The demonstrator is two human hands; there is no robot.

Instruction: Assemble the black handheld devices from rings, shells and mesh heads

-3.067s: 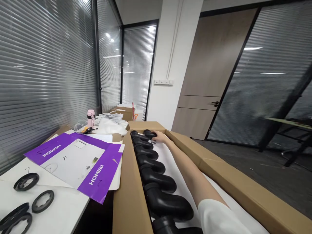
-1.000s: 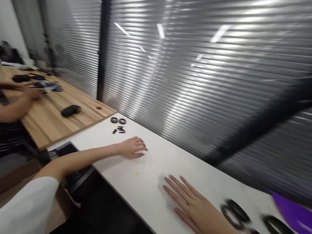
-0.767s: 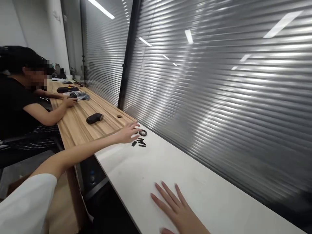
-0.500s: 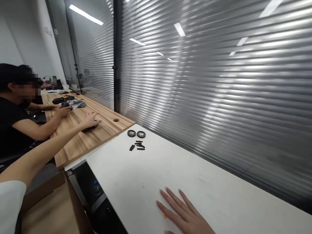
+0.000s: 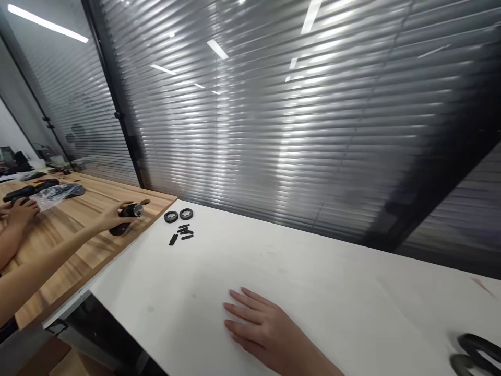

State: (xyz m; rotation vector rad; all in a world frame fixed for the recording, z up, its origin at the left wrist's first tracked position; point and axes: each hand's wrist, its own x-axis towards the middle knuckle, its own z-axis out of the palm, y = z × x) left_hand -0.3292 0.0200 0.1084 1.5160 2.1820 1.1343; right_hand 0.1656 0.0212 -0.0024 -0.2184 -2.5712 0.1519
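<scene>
Now, left hand (image 5: 115, 218) holding black cylinder (image 5: 132, 211)

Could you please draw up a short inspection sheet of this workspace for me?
Surface: white tabletop meeting a light wooden bench.
Job's things: left hand grips a black cylindrical part; two black rings and small black bars lie nearby.
Clutter: clear plastic bag on the bench.
Grippers: right hand lies open, flat on the tabletop.
Cables: nothing seen.
Surroundings: glass wall with slatted blinds; co-worker's hand.
</scene>
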